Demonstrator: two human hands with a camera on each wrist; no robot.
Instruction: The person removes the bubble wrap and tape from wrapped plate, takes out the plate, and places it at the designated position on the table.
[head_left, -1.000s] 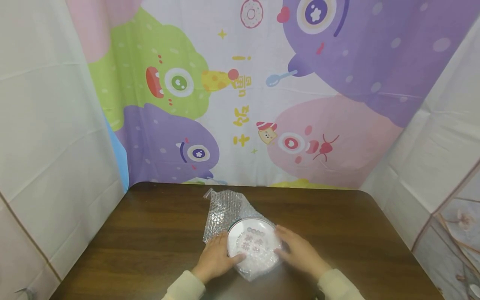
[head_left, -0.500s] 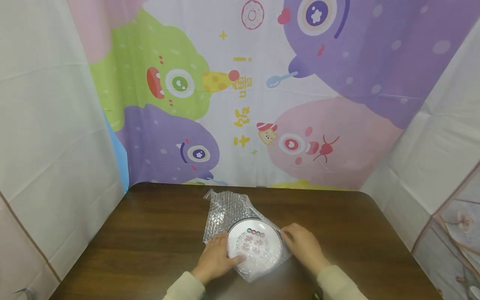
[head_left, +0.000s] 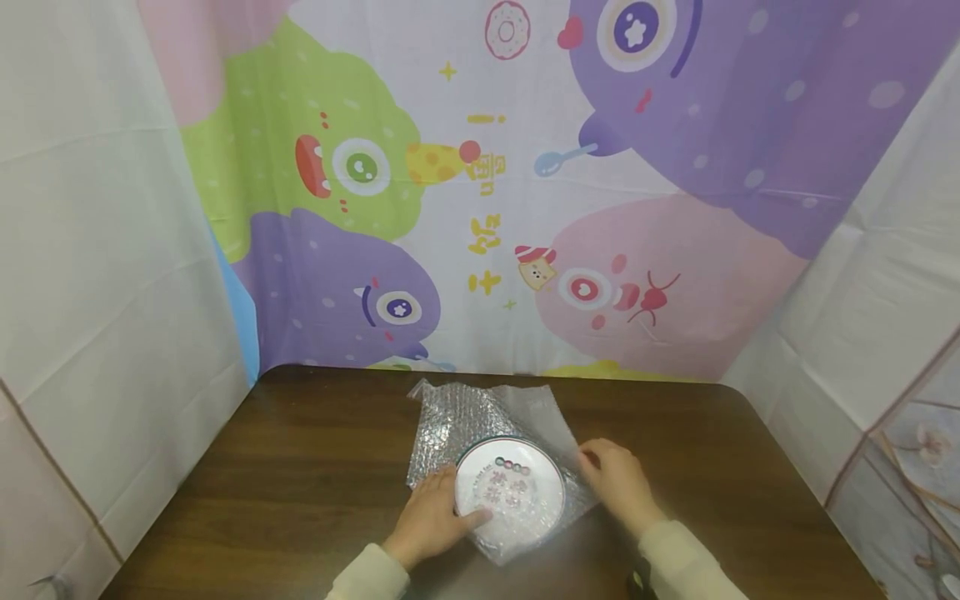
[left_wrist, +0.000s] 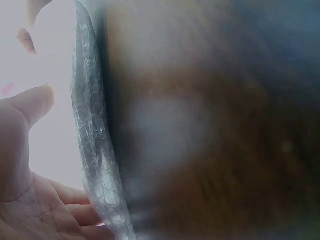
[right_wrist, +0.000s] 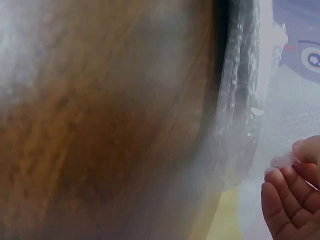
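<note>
The round white plate (head_left: 517,479) lies between the two hands, printed face up, with clear bubble wrap (head_left: 453,421) beneath and around it; being round, it offers no long axis. What matters most is that the wrap's loose edge stands off the plate's right side, where the right hand (head_left: 617,482) pinches it between thumb and fingers, apart from the rim. The left hand (head_left: 430,518) is the nearer, touching the plate's left rim with fingers loosely extended and its thumb over the face. The wrap spreads widest beyond the plate and to its left, and a corner pokes out on the near side; whether a layer also covers the lower face is hard to tell. Dark wood bench (head_left: 300,483) surrounds the plate, and a cartoon-print curtain (head_left: 487,333) hangs well beyond it. The left thumb lies across the plate's near-left part.
</note>
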